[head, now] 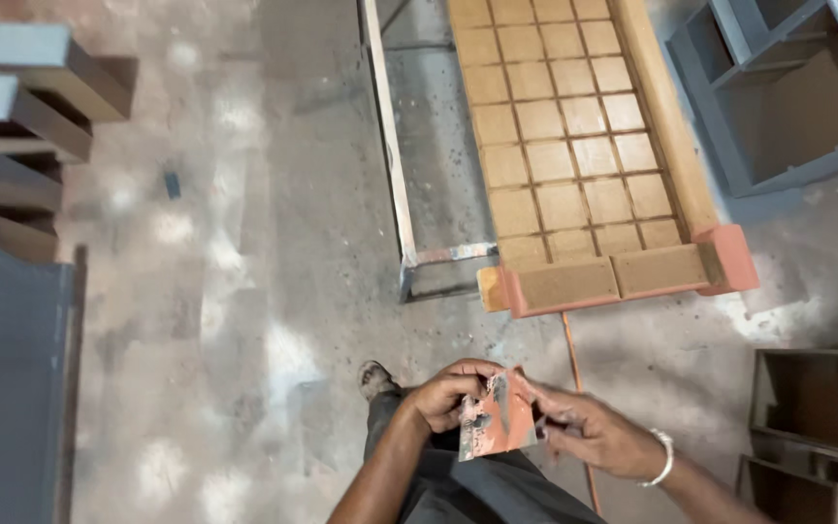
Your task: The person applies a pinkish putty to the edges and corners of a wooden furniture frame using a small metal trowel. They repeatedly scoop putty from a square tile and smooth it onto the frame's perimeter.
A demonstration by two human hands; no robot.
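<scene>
The gridded wooden panel (pixel 574 146) and grey cabinet (pixel 788 87) run off the top edge.

No packages, labels, signs, screens.

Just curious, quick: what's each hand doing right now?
Left hand: closed on the paint-smeared scraper blade.
Right hand: also gripping the same blade.

Soft, even daylight with pale patches glaring on the concrete floor (pixel 244 291); slight motion blur throughout.
</scene>
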